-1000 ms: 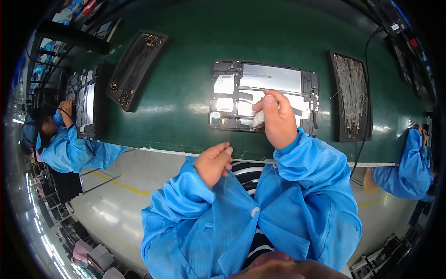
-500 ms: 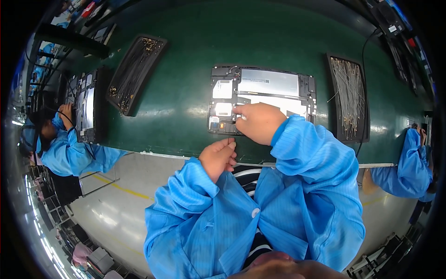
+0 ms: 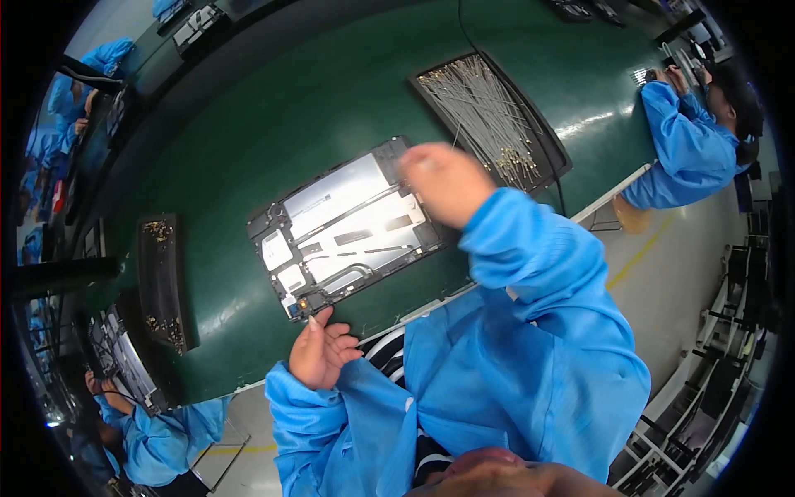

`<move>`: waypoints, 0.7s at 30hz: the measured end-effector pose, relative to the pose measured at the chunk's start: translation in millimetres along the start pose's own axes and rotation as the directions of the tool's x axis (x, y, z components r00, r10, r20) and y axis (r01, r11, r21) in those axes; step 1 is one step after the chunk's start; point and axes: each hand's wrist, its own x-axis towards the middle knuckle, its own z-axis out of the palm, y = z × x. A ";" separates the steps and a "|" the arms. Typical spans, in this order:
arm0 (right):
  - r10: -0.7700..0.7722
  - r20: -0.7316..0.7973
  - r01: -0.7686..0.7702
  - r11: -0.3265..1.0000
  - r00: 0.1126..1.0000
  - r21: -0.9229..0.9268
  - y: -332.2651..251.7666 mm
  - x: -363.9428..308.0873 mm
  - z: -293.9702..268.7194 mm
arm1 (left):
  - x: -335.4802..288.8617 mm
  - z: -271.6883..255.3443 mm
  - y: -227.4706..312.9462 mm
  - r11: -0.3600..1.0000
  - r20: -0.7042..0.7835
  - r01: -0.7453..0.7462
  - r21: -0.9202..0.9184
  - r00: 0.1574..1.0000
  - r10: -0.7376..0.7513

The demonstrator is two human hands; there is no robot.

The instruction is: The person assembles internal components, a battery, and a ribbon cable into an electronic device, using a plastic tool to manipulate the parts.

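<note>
An opened tablet-like device [image 3: 364, 240], with a silver battery and bare metal plates showing, lies on the green bench in front of me. My right hand [image 3: 447, 184] is over its far right end, with the fingers curled and smeared by motion; whether they hold anything does not show. My left hand [image 3: 321, 354] is at the device's near left corner, palm turned up. Its thumb and fingers are loosely bent and apart, and I see nothing in them. Just beyond my right hand is a black tray [image 3: 548, 137] of thin grey cables [image 3: 489, 116] with gold-coloured ends.
On the left stands a second black tray [image 3: 159, 277] holding dark cables with gold ends. Another opened device [image 3: 124, 356] lies beside it, in front of a co-worker in blue [image 3: 170, 439]. A second co-worker [image 3: 691, 132] sits at the right. A black cord [image 3: 513, 91] crosses the grey-cable tray.
The view has swung right, so the bench looks tilted. My right hand has moved from the device's left part to its right end, towards the grey cables. My left fingers have loosened from a pinch.
</note>
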 end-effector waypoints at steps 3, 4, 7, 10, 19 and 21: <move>-0.157 -0.367 0.017 0.934 0.917 -0.356 33.6 -5.4 -56.4 | 6.0 -0.6 8.5 0.996 0.076 0.091 -0.016 0.993 -0.090; -0.166 -0.389 -0.055 0.865 0.906 -0.499 38.5 -7.3 -65.9 | 5.8 -2.8 13.0 0.991 0.087 0.136 -0.010 0.987 -0.135; -0.276 -0.325 0.011 0.777 0.905 -0.629 44.7 -10.9 -71.0 | 6.5 -11.7 14.2 0.985 0.184 0.165 -0.059 0.971 -0.152; -0.479 -0.131 0.219 0.606 0.868 -0.764 33.8 -12.6 -49.5 | 6.7 -14.3 12.6 0.982 0.229 0.170 -0.087 0.962 -0.146; -0.758 -0.161 0.416 0.507 0.632 -0.755 14.4 -14.9 -34.3 | 5.8 -10.2 10.3 0.988 0.191 0.139 -0.069 0.974 -0.124; -0.794 -0.084 0.581 0.508 0.602 -0.635 -15.6 -34.3 -30.2 | 0.6 -6.8 4.8 0.992 0.126 0.125 -0.022 0.985 -0.121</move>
